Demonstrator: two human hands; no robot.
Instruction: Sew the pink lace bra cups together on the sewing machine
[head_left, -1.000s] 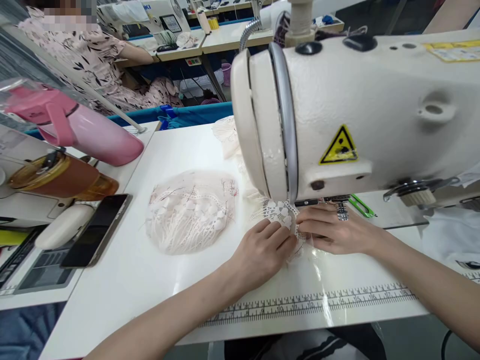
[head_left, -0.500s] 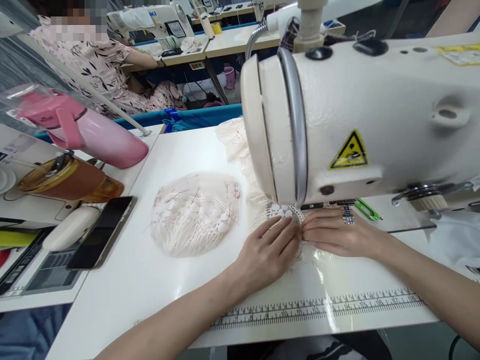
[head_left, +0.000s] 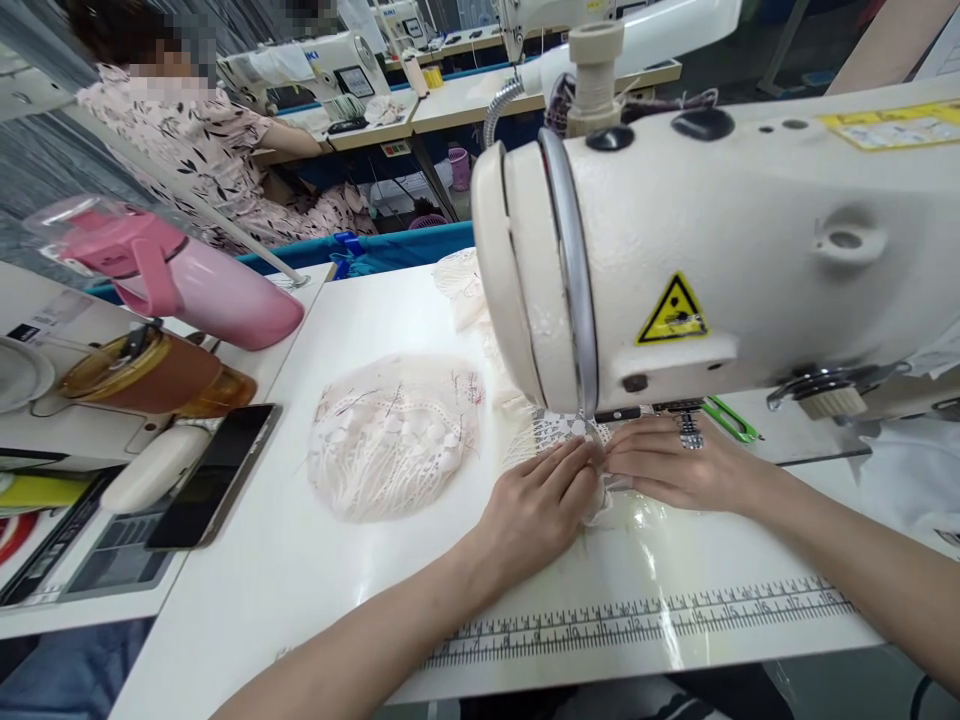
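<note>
Under the head of a cream sewing machine [head_left: 675, 240], a piece of white lace fabric [head_left: 559, 425] lies on the white table. My left hand [head_left: 544, 495] is closed on this lace, fingers bent and pressed together at its near edge. From the other side my right hand [head_left: 682, 465], wearing a ring, grips the same lace close to the needle area. The fingertips of both hands almost meet, and the machine head hides the needle. To the left, apart from both hands, lies a round lace piece [head_left: 394, 440] with loose dark and red threads.
A green thread snipper [head_left: 731, 420] lies behind my right hand. A ruler strip [head_left: 637, 625] runs along the front edge. On the left are a phone [head_left: 214, 480], a pink bottle [head_left: 187, 275] and a brown cup [head_left: 150, 370]. Another person [head_left: 180, 150] sits at a machine beyond.
The camera view has shifted slightly, so the machine and table items appear moved. Both hands stay on the lace, the left fingers drawn slightly closer together and a little nearer me.
</note>
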